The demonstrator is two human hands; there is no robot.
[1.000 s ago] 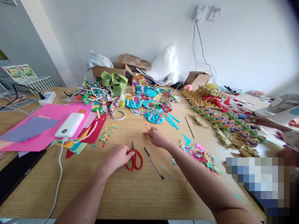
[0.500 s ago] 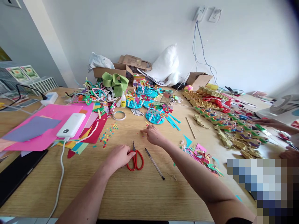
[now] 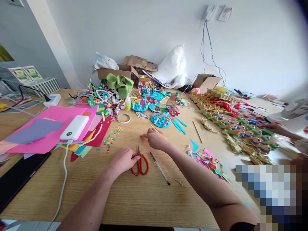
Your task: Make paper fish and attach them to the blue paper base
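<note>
My left hand [image 3: 124, 161] rests on the table with its fingers curled, thumb and finger on the near handle of red-handled scissors [image 3: 143, 166]. The scissors lie with their blades pointing away from me. My right hand [image 3: 155, 139] is low over the table, index finger stretched to the left and touching the surface. Its other fingers are bent, and I see nothing held in it. To the left of that fingertip lie scattered coloured paper dots [image 3: 111, 140]. A pen [image 3: 159, 168] lies between my forearms, right of the scissors.
Blue disc crafts with paper fish [image 3: 160, 120], a glue bottle [image 3: 128, 103] and a tape roll [image 3: 124, 118] stand beyond. Left are coloured sheets [image 3: 33, 128] and a white power bank [image 3: 74, 127]; right, paper scraps [image 3: 209, 162] and painted egg-carton pieces [image 3: 240, 128] near another person's hand.
My right hand has slid slightly left along the table, its index fingertip moving toward the paper dots. The left hand stays on the scissors. The view has shifted slightly.
</note>
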